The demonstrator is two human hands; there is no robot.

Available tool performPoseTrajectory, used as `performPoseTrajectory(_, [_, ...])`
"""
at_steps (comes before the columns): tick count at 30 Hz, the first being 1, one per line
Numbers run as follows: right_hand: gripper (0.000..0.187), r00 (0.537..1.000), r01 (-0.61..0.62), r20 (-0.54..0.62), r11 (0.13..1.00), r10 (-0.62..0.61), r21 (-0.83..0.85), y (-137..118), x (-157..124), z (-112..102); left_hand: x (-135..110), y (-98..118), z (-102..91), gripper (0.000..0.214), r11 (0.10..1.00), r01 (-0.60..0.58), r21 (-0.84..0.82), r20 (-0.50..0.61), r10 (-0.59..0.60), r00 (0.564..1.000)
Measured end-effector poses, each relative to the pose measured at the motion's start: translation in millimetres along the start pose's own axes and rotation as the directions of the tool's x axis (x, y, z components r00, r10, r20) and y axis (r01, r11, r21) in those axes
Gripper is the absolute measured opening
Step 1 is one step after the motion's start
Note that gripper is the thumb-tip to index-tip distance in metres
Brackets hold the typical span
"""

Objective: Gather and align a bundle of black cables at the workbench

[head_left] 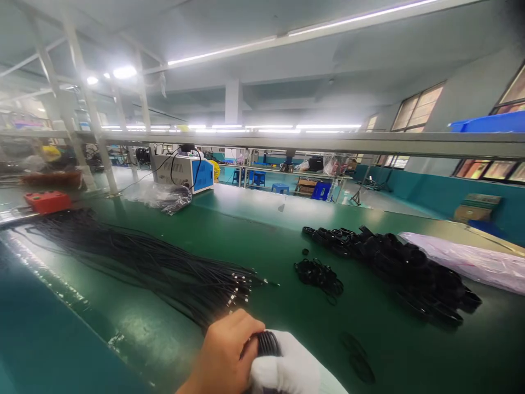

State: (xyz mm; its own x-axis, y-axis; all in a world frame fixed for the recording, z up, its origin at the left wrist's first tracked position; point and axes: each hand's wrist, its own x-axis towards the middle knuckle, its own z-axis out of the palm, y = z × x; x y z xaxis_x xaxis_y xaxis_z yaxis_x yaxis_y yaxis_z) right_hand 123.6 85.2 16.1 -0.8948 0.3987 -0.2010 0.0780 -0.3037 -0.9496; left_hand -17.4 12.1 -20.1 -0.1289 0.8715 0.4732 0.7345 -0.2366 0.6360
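At the bottom middle, my left hand [229, 350], bare, is closed on a coil of black cable [268, 343]. My right hand [297, 364], in a white glove, wraps round the same coil from the other side. Only the upper loops show between the hands; the rest is hidden. Just beyond my left hand lies a long bundle of black cables [156, 257], its light-tipped ends pointing towards the right. To the right are a small pile of thin black rings [319, 276] and a large heap of black coils or bands [389, 262]. A blurred dark loop [357, 358] lies nearer.
The green tabletop [254, 235] carries a blue and grey machine [182, 171], crumpled clear plastic [164, 197] and a red box [47, 201]. Pinkish plastic wrap [471, 260] lies behind the heap. A shelf beam [328, 142] crosses above the table.
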Motion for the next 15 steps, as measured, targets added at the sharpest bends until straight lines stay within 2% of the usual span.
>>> performPoseTrajectory(3, [0.031, 0.998, -0.06, -0.006, 0.934, 0.066, 0.354, 22, 5, -7, -1, 4, -0.4, 0.025, 0.976, 0.216, -0.035, 0.005, -0.216, 0.976])
performPoseTrajectory(5, [0.027, 0.999, -0.014, -0.025, 0.893, 0.028, 0.45, 32, 9, -10, -5, 7, 2.2, 0.021, 0.953, 0.299, -0.047, 0.041, -0.297, 0.954])
performPoseTrajectory(6, [0.021, 1.0, 0.024, -0.018, 0.884, -0.017, 0.467, 35, 10, -10, -8, 8, 5.0, 0.02, 0.957, 0.288, -0.037, 0.07, -0.285, 0.956])
performPoseTrajectory(9, [0.017, 0.988, 0.139, -0.01, 0.865, -0.154, 0.482, 35, 12, -8, -18, 10, 15.2, 0.015, 0.989, 0.141, 0.047, 0.116, -0.145, 0.983])
performPoseTrajectory(11, [0.016, 0.985, 0.169, -0.048, 0.861, -0.167, 0.48, 33, 12, -8, -20, 10, 16.7, 0.013, 0.993, 0.088, 0.076, 0.119, -0.096, 0.988])
performPoseTrajectory(13, [0.014, 0.994, 0.106, -0.05, 0.869, -0.094, 0.484, 31, 9, -10, -17, 12, 10.4, 0.007, 0.992, 0.126, -0.012, 0.159, -0.123, 0.98])
performPoseTrajectory(15, [0.018, 1.0, -0.016, 0.01, 0.879, 0.013, 0.476, 29, 6, -12, -9, 13, -0.5, 0.011, 0.952, 0.268, -0.151, 0.185, -0.239, 0.953])
